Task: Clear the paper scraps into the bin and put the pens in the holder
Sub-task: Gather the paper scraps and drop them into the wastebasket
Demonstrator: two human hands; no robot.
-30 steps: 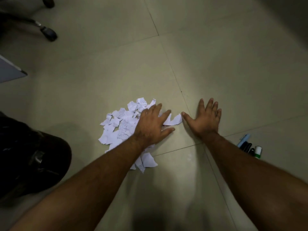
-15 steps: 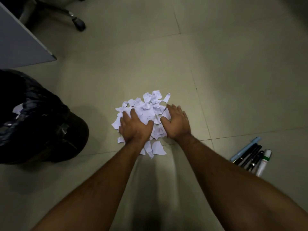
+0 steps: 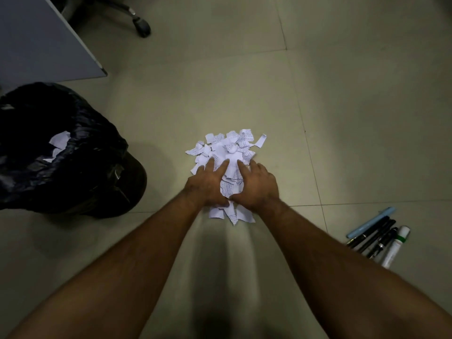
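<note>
A heap of torn white paper scraps (image 3: 228, 150) with printed text lies on the tiled floor in the middle of the view. My left hand (image 3: 208, 184) and my right hand (image 3: 256, 184) are cupped around its near half, fingers over the top and thumbs meeting at the near side. The heap rests on the floor. A bin lined with a black bag (image 3: 93, 167) stands to the left, with a few scraps (image 3: 58, 140) inside. Several pens (image 3: 374, 233), one light blue and the others black, lie side by side at the right. No pen holder is in view.
A white marker with a green band (image 3: 396, 245) lies beside the pens. A grey panel (image 3: 36, 40) stands at the top left, with a chair castor (image 3: 143, 26) behind it. Pale floor tiles (image 3: 342, 118) stretch out beyond the heap.
My right hand came in from the bare floor on the right onto the heap. Both hands closed in around the scraps, pushing them into a tighter heap. The view shifted left, showing more of the bin.
</note>
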